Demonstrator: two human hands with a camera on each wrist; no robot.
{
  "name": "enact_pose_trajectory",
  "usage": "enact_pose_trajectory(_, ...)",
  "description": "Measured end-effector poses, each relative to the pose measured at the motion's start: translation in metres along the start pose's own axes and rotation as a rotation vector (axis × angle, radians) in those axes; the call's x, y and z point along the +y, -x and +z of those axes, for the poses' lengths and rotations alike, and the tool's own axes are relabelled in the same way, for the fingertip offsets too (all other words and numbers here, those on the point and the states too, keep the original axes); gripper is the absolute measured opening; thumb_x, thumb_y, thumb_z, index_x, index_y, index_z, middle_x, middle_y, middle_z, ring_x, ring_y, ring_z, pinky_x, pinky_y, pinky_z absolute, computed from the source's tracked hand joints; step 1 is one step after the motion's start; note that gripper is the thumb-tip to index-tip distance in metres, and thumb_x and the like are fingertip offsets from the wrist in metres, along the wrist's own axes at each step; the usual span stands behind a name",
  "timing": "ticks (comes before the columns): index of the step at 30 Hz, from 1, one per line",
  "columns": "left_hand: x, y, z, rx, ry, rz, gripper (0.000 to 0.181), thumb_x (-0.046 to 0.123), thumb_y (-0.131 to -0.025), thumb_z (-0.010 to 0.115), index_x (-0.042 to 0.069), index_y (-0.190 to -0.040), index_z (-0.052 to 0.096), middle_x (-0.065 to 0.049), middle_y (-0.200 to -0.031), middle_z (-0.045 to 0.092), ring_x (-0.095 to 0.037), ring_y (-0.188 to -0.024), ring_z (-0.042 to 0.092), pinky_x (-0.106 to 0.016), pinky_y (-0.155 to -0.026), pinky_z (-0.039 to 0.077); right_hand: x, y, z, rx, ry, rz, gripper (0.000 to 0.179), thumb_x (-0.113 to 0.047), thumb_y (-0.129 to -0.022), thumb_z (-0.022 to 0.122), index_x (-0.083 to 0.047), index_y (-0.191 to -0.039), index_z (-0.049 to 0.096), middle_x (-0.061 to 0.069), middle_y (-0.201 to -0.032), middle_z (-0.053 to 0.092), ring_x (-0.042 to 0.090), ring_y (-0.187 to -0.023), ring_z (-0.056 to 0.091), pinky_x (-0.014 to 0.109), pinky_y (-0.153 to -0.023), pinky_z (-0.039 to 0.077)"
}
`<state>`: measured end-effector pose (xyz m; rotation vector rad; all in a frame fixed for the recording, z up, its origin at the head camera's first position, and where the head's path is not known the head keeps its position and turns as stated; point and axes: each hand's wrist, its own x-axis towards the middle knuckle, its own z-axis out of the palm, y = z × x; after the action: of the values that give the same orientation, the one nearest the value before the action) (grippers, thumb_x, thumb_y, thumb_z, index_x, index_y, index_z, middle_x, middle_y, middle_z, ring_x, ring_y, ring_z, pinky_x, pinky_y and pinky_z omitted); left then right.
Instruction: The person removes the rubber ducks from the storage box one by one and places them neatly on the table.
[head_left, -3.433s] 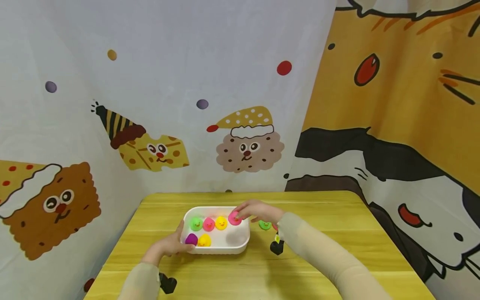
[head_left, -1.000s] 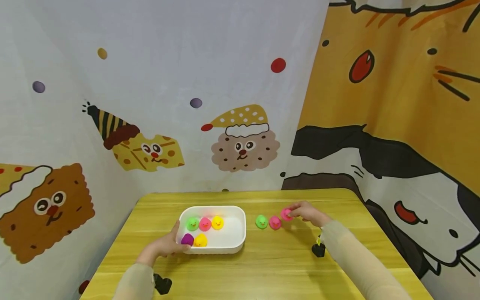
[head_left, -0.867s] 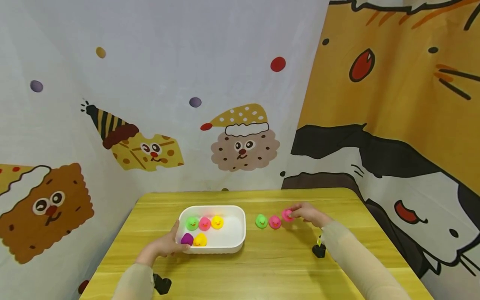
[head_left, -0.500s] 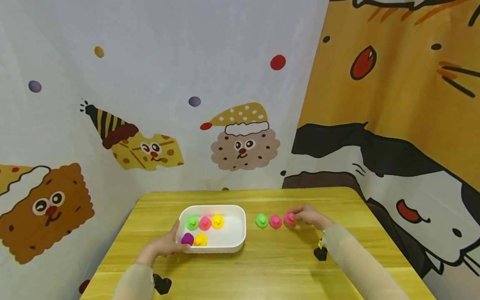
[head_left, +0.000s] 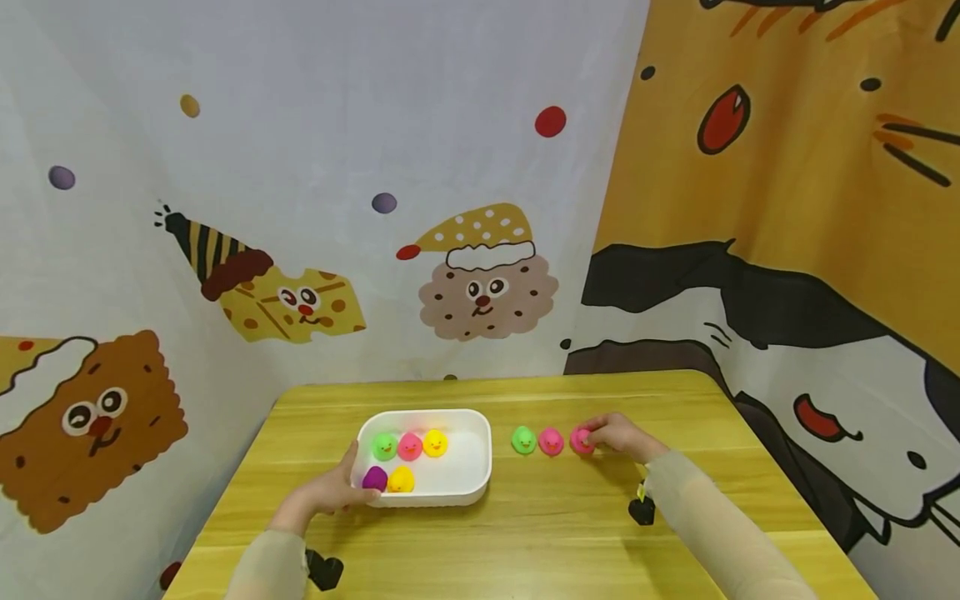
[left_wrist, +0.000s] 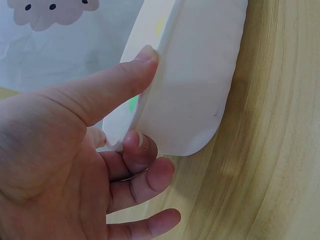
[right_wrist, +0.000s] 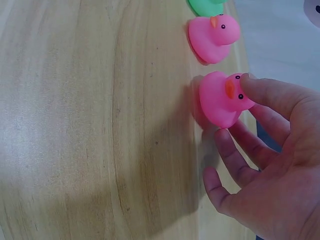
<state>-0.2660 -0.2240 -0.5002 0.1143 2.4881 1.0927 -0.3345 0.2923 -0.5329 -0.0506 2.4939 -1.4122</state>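
Note:
My left hand grips the left end of a white plastic tray; in the left wrist view its thumb lies along the rim. Inside the tray sit several rubber ducks: a green duck, a pink one and a yellow duck at the back, a purple duck and another yellow one in front. To the right of the tray, my right hand pinches a pink rubber duck by its head, at the tabletop. Beside it stand a second pink duck and a green duck.
Tray and ducks stand on a wooden table. Behind it hangs a printed curtain with cartoon figures. Black camera mounts show below both wrists.
My right hand has carried a pink duck from above the tray to the right, then lowered it to the end of the duck row. The left hand has stayed on the tray.

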Motion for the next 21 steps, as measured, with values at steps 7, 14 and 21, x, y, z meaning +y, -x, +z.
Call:
enact_pose_trajectory(7, -0.0013, -0.0001, 0.002, -0.005, 0.036, 0.006, 0.111, 0.026, -0.086, 0.074, -0.001, -0.151, -0.011, -0.041, -0.148, 0.011, -0.029, -0.068, 0.048, -0.035, -0.058, 0.038, -0.0013, 0.0031, 0.0032, -0.019, -0.002, -0.007, 0.036, -0.003, -0.088, 0.063, 0.011, -0.121, 0.061, 0.014, -0.107, 0.066, 0.024, -0.086, 0.055, 0.044, -0.08, 0.047)
enact_pose_trajectory(14, -0.0015, -0.0002, 0.0012, -0.007, 0.023, 0.0, 0.111, 0.027, -0.086, 0.074, -0.001, -0.151, -0.011, -0.041, -0.148, 0.01, -0.03, -0.076, 0.051, -0.038, -0.061, 0.04, 0.0024, 0.0, 0.0064, -0.014, -0.021, -0.006, 0.035, -0.002, -0.085, 0.067, 0.013, -0.117, 0.062, 0.015, -0.106, 0.066, 0.02, -0.091, 0.059, 0.045, -0.087, 0.049)
enact_pose_trajectory(21, -0.0002, -0.0006, 0.0002, -0.008, 0.007, -0.016, 0.112, 0.03, -0.086, 0.074, 0.001, -0.152, -0.01, -0.04, -0.147, 0.017, -0.03, -0.076, 0.05, -0.038, -0.061, 0.04, 0.0061, -0.0009, 0.0072, -0.029, -0.022, 0.0, 0.037, -0.006, -0.088, 0.066, 0.012, -0.12, 0.061, 0.012, -0.103, 0.065, 0.021, -0.08, 0.051, 0.039, -0.074, 0.045)
